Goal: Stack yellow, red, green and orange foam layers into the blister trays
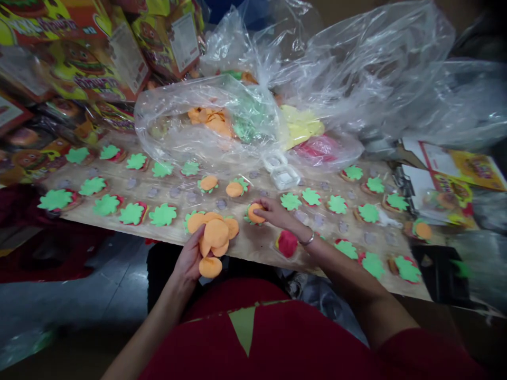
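My left hand holds a loose bunch of orange foam discs over the front edge of the board. One more disc hangs low beside its fingers. My right hand pinches a single orange disc on top of a green leaf piece. Two other stacks behind bear orange discs. Green leaf pieces top several small stacks in rows to both sides. A stack with a red top lies below my right forearm.
Clear plastic bags with orange, green, yellow and red pieces lie along the back of the wooden board. Printed boxes are piled at the back left. A clear container sits mid-board; a black object is at right.
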`<state>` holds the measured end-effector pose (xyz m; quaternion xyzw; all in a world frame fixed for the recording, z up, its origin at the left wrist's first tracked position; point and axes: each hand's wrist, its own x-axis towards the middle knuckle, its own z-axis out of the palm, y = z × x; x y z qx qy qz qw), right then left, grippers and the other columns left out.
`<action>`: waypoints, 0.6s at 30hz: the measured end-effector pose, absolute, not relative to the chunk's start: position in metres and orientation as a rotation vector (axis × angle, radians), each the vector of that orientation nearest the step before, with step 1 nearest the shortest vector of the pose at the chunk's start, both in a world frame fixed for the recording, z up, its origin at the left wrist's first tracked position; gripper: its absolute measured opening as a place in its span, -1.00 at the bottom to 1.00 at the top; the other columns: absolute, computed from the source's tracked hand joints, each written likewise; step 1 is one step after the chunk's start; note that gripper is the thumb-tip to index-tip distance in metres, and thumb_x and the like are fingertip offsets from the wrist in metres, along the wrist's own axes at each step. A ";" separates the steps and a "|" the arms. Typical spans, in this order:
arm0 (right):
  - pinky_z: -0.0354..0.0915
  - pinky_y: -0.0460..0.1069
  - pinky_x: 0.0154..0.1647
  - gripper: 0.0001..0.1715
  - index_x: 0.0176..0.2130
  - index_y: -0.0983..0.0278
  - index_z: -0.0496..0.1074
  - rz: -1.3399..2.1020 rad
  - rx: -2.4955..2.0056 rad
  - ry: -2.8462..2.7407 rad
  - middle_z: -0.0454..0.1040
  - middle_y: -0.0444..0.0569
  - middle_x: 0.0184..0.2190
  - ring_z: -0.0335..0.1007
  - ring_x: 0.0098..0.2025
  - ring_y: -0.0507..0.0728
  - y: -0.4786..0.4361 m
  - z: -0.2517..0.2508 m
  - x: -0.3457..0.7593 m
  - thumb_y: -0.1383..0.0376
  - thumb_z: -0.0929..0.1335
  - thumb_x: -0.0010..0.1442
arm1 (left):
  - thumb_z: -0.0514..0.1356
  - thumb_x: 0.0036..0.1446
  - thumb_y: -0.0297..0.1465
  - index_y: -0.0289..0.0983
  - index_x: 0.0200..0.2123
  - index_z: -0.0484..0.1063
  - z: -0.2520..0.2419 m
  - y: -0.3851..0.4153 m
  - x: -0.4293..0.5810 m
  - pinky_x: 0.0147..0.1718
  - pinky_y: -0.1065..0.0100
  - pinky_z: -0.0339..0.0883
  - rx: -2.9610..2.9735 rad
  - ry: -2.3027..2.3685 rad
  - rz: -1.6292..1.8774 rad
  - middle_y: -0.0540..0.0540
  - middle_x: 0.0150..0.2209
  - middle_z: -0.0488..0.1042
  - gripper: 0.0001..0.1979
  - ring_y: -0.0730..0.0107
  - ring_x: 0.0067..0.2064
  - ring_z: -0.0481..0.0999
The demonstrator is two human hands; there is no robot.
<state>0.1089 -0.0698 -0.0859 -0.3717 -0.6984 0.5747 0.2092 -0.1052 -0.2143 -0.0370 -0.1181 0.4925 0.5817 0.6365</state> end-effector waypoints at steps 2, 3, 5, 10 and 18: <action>0.26 -0.04 -0.25 -0.82 -0.19 0.30 0.41 1.290 -1.099 -2.176 0.47 -0.08 -0.31 0.37 -0.28 0.08 -0.074 -0.086 0.106 0.26 0.34 0.19 | 0.03 0.28 -0.46 -0.36 -0.18 0.44 -0.037 -0.213 -0.103 -0.61 0.51 0.40 -0.248 1.118 1.316 -0.10 -0.42 0.57 -0.80 0.40 -0.50 0.55; 0.25 -0.03 -0.23 -0.80 -0.16 0.29 0.41 1.175 -1.136 -2.270 0.48 -0.06 -0.29 0.37 -0.27 0.09 -0.076 -0.084 0.105 0.27 0.33 0.21 | 0.04 0.28 -0.46 -0.36 -0.19 0.44 -0.037 -0.213 -0.102 -0.62 0.51 0.39 -0.244 1.112 1.315 -0.09 -0.43 0.57 -0.81 0.40 -0.50 0.55; 0.24 -0.02 -0.21 -0.76 -0.08 0.28 0.41 1.002 -1.200 -2.410 0.49 -0.03 -0.24 0.37 -0.24 0.11 -0.080 -0.079 0.102 0.28 0.32 0.23 | 0.03 0.27 -0.47 -0.36 -0.19 0.44 -0.034 -0.211 -0.099 -0.62 0.52 0.39 -0.251 1.105 1.319 -0.09 -0.46 0.55 -0.80 0.40 -0.51 0.55; 0.22 0.09 -0.04 -0.75 -0.07 0.35 0.40 0.546 -1.163 -2.494 0.41 0.16 -0.07 0.27 -0.04 0.24 -0.089 -0.073 0.099 0.31 0.30 0.26 | 0.08 0.23 -0.48 -0.39 -0.18 0.45 -0.031 -0.206 -0.091 -0.64 0.49 0.40 -0.231 1.104 1.302 -0.08 -0.47 0.54 -0.82 0.41 -0.57 0.51; 0.27 -0.01 -0.26 -0.66 -0.33 0.27 0.41 1.110 -1.117 -1.954 0.44 -0.06 -0.39 0.35 -0.33 0.08 -0.088 -0.041 0.132 0.15 0.20 0.33 | 0.18 0.15 -0.48 -0.37 -0.07 0.45 -0.026 -0.175 -0.071 -0.50 0.44 0.48 -0.119 1.065 1.274 -0.09 -0.37 0.58 -0.74 0.36 -0.44 0.57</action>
